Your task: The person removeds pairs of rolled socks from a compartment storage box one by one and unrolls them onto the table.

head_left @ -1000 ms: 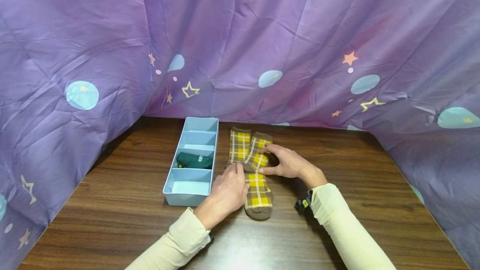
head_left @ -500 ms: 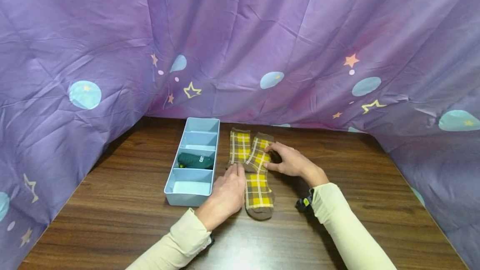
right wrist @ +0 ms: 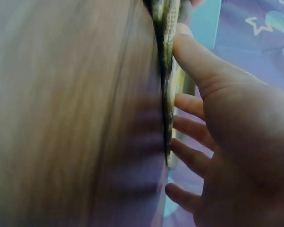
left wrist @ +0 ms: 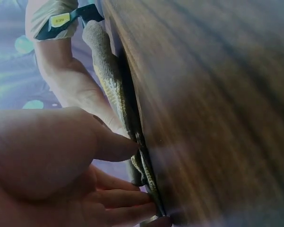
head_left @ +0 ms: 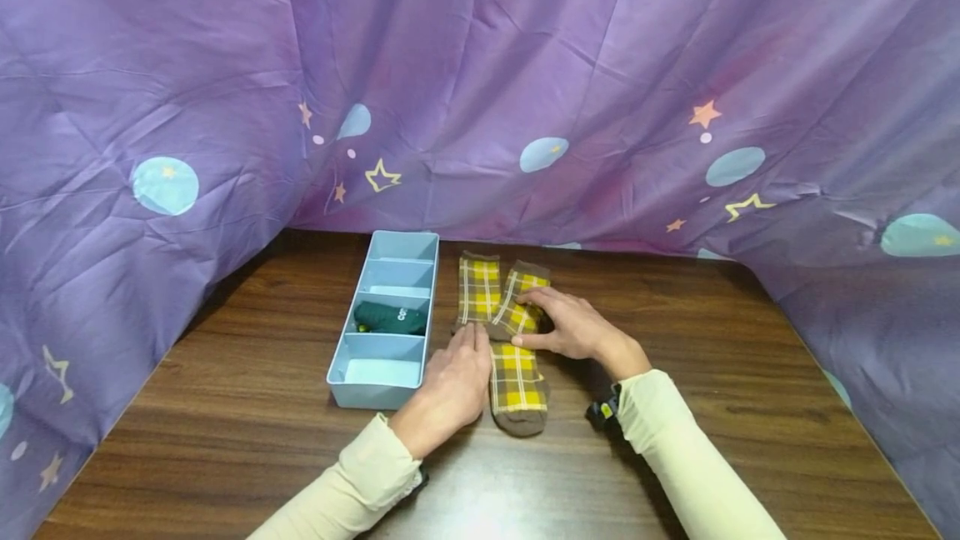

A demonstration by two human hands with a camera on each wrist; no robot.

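Two yellow-and-brown plaid socks lie on the wooden table in the head view, crossing each other. The left sock point(head_left: 480, 283) stands with its cuff away from me; the other sock point(head_left: 519, 382) runs over toward me and ends in a brown toe. My left hand point(head_left: 453, 382) rests at the heel area of the left sock, fingers extended. In the left wrist view its thumb point(left wrist: 116, 146) is at the fabric's edge. My right hand point(head_left: 573, 325) touches the other sock near its cuff, with fingers spread and the fingertips point(right wrist: 180, 144) lightly on the cloth.
To the left of the socks stands a light blue organizer box point(head_left: 375, 397) with several compartments. A folded dark green sock point(head_left: 390, 318) lies in one compartment. Purple patterned curtains point(head_left: 480, 90) hang behind and beside the table point(head_left: 712, 440).
My right hand shifts slightly right, then back to the left over the sock. My left hand stays nearly in place, its thumb side drawing off the near sock. The socks lie as before.
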